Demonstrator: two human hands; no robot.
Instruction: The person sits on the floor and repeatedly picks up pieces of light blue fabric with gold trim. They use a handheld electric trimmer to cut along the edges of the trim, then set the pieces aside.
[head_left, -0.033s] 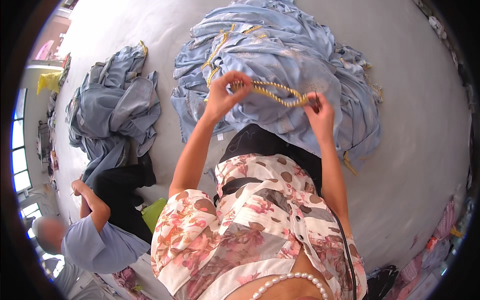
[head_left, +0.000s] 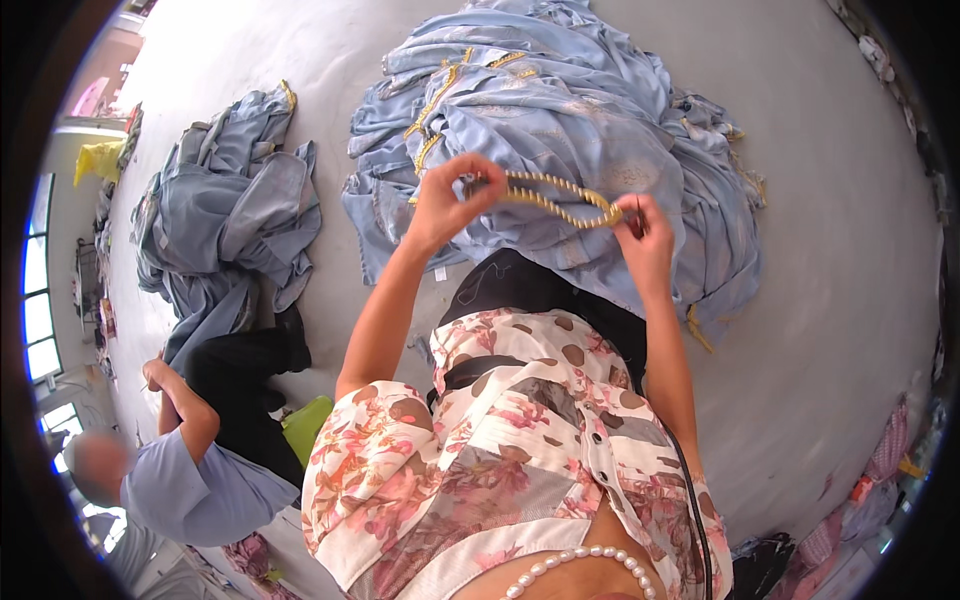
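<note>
Between my two hands stretches a yellow-gold braided trim [head_left: 597,221] with pale beadlike dots, doubled into a narrow loop. My left hand [head_left: 452,198] is closed around one end of it. My right hand [head_left: 645,240] pinches the opposite end; a small dark item shows at those fingers, too unclear to name. Below both hands spreads a large heap of light blue fabric [head_left: 540,120], with more yellow trim [head_left: 430,103] along some edges. The trim hangs above the heap.
At the left, a second heap of grey-blue garments [head_left: 225,190] lies on the grey floor [head_left: 830,300]. A co-worker [head_left: 205,470] sits beside it, hands near the cloth, with a green object [head_left: 307,428] close by. Bundles of pink cloth [head_left: 820,540] lie at the lower right.
Both hands have shifted slightly toward me with the trim, the right one also a little to the right. The loop has changed shape slightly between them.
</note>
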